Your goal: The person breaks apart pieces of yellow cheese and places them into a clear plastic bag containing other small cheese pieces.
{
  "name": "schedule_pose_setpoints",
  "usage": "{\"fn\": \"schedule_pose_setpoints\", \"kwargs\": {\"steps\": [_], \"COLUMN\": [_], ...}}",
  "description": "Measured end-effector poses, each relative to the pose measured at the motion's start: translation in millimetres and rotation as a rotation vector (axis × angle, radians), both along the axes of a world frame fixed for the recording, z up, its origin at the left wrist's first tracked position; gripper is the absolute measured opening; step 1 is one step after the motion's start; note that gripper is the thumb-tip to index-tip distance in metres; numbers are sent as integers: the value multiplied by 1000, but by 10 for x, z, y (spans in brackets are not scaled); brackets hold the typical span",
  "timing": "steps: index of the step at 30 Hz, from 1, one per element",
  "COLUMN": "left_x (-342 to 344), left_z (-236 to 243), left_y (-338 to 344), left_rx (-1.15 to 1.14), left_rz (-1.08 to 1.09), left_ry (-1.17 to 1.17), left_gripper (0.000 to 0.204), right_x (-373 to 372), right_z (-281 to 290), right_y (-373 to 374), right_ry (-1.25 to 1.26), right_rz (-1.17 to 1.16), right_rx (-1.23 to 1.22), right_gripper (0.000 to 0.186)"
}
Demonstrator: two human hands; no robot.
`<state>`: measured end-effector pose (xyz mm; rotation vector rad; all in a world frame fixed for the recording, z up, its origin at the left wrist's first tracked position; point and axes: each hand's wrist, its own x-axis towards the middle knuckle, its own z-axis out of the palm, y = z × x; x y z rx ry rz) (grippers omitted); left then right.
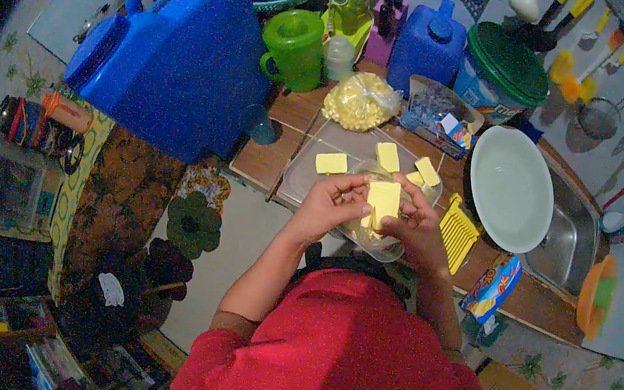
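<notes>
Both hands meet over the front of a clear plastic tray (308, 165) on the counter. Between them is a pale yellow cheese block (384, 196), upright, with a split showing near its lower end. Fingers and thumb of my left hand (338, 204) press on its left side. My right hand (420, 230) grips the right side, its thumb low on the face. Below the hands, a clear plastic container (383, 249) is partly hidden. Farther back on the tray lie a flat cheese piece (331, 164), an upright one (387, 157) and another piece (427, 171) at the right.
Behind the tray sits a knotted bag of yellow cubes (360, 103). A yellow slotted grater (457, 235), a blue packet (492, 287) and a large white basin (511, 190) stand to the right, beside the sink (573, 235). A big blue jug (189, 55) and green pitcher (293, 48) rise at left.
</notes>
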<state>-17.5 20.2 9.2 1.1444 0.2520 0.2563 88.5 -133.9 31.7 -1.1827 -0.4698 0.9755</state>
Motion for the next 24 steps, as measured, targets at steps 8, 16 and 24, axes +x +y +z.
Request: {"fn": "schedule_pose_setpoints", "kwargs": {"steps": [8,16,24], "left_x": [35,91,37], "left_z": [20,-82,5], "left_y": [-19,4,55], "left_rx": [-47,29,1], "left_rz": [7,72,8], "left_ry": [18,28,67], "left_gripper": [45,38,37], "right_x": [51,55,71], "right_z": [7,-41,83], "right_y": [2,13,24], "right_ry": [96,-7,11], "right_rz": [31,39,41], "right_rx": [-59,-81,-119], "right_gripper": [75,72,64]}}
